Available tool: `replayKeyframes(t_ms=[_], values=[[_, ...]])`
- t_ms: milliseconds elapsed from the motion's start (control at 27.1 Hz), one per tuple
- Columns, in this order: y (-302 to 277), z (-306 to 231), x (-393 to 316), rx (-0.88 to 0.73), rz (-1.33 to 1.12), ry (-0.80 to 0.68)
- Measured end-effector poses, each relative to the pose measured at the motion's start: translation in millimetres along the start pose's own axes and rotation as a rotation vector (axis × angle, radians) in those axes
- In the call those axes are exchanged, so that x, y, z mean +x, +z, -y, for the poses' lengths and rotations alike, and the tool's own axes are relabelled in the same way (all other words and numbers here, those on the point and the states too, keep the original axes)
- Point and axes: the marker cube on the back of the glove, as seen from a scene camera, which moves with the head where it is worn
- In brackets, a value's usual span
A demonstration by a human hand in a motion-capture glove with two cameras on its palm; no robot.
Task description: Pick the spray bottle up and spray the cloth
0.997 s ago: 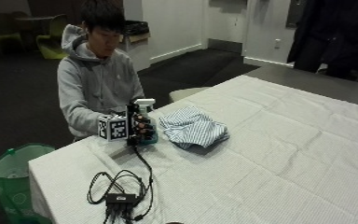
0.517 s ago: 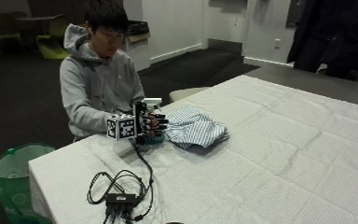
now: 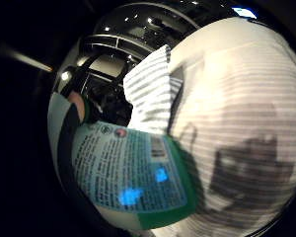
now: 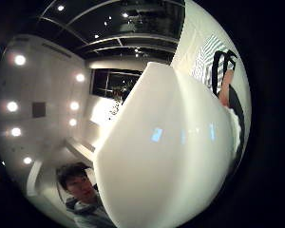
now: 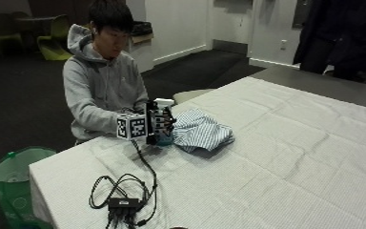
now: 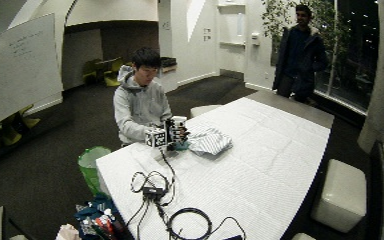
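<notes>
In the outside view my gloved right hand [image 5: 160,123] grips the spray bottle [image 5: 164,102] upright, right beside the crumpled blue-and-white striped cloth [image 5: 199,133] on the table. The bottle has a white head and a teal base close to the tabletop; whether it touches I cannot tell. In the little finger side palm view its printed teal label [image 3: 133,177] fills the area near the palm, with the striped cloth [image 3: 149,96] just beyond. The thumb side palm view is mostly the bottle's white body [image 4: 171,152], with a fingertip [image 4: 225,92] curled round it and the cloth [image 4: 206,54] behind. The wide outside view shows the hand [image 6: 177,133] beside the cloth [image 6: 209,141].
A white tablecloth covers the table [image 5: 284,157]. A black cable bundle with a small box [image 5: 123,193] lies near the front corner. A green bin [image 5: 12,183] stands on the floor beside the table. A pale stool [image 5: 192,94] sits behind the cloth.
My hand has shifted a little toward the striped cloth, carrying the spray bottle with it. The cloth has stayed where it was.
</notes>
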Motion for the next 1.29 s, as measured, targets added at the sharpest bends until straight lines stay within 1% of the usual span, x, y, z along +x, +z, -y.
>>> replayKeyframes(t_ms=[185, 443, 665, 849, 1071, 1292], values=[[8, 15, -17, -0.1, -0.158, -0.025], [21, 41, -59, -0.354, -0.443, -0.07], [30, 58, -96, -0.531, -0.67, -0.057], [35, 67, -116, -0.638, -0.853, -0.043], [49, 72, -110, -0.721, -1.023, -0.01], [68, 63, -84, -0.798, -1.083, 0.02]])
